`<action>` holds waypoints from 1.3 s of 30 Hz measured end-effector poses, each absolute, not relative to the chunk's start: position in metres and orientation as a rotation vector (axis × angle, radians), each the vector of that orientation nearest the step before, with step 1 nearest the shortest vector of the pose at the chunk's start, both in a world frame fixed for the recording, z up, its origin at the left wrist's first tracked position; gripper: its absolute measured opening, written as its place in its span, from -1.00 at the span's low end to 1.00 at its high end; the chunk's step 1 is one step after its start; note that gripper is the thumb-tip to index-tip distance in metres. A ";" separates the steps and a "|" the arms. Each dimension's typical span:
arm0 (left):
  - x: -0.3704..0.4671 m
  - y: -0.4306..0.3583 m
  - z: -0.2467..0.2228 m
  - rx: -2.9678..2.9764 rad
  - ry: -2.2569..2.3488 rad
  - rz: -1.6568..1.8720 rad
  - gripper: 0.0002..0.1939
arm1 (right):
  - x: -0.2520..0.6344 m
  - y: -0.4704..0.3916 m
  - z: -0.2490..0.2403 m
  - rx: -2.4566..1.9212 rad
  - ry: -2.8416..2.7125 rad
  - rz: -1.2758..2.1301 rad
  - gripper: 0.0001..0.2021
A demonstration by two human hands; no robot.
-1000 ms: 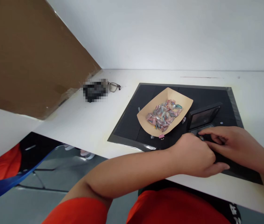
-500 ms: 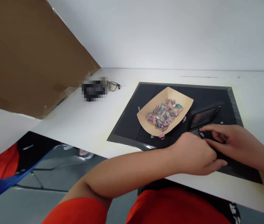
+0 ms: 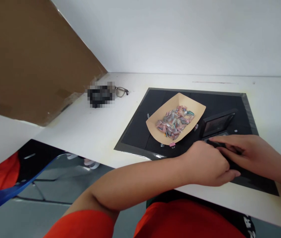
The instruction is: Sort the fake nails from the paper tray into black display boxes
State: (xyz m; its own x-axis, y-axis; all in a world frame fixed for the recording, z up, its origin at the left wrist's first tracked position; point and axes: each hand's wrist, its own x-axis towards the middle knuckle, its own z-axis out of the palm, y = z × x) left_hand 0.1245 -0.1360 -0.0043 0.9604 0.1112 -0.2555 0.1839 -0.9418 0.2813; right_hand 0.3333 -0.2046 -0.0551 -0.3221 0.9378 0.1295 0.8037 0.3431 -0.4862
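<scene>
left hand (image 3: 206,162): fingers curled, thumb out, grip hidden, couldn't tell | right hand (image 3: 249,148): thumb and index close together, couldn't tell if pinching | open black case (image 3: 216,124): 12 o'clock of hands, lid tilted up, on black mat (image 3: 137,135) | pink clip (image 3: 172,144): 9-10 o'clock | paper tray (image 3: 156,134), wrapped pieces (image 3: 175,122) inside: 10 o'clock | glasses (image 3: 120,92): well beyond, 10 o'clock

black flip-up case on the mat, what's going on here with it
A person has both hands close together at the near part of the black case, whose lid stands raised. The left hand is curled next to the right hand; whatever their fingers may hold is hidden. Beside the case, on the black mat, a paper tray holds small, shiny wrapped pieces. A pink clip lies by the tray's near edge.
</scene>
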 end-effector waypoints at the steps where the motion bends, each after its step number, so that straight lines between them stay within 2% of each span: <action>1: 0.124 -0.136 -0.005 2.801 0.220 -0.331 -0.41 | 0.334 -0.204 -0.055 -1.489 -2.250 0.470 -0.61; 11: 0.120 -0.138 -0.020 2.770 0.245 -0.103 -0.40 | 0.337 -0.201 -0.050 -1.336 -2.374 0.463 -0.60; 28: 0.121 -0.138 -0.009 2.770 0.224 -0.289 -0.43 | 0.340 -0.201 -0.052 -1.380 -2.322 0.516 -0.68; 33: 0.119 -0.138 -0.012 2.792 0.225 -0.195 -0.42 | 0.341 -0.200 -0.053 -1.396 -2.288 0.547 -0.69; 36: 0.117 -0.138 -0.023 2.799 0.212 -0.065 -0.35 | 0.340 -0.200 -0.052 -1.407 -2.275 0.566 -0.70; 39: 0.116 -0.138 -0.038 2.752 0.187 0.152 -0.17 | 0.339 -0.201 -0.049 -1.437 -2.258 0.596 -0.72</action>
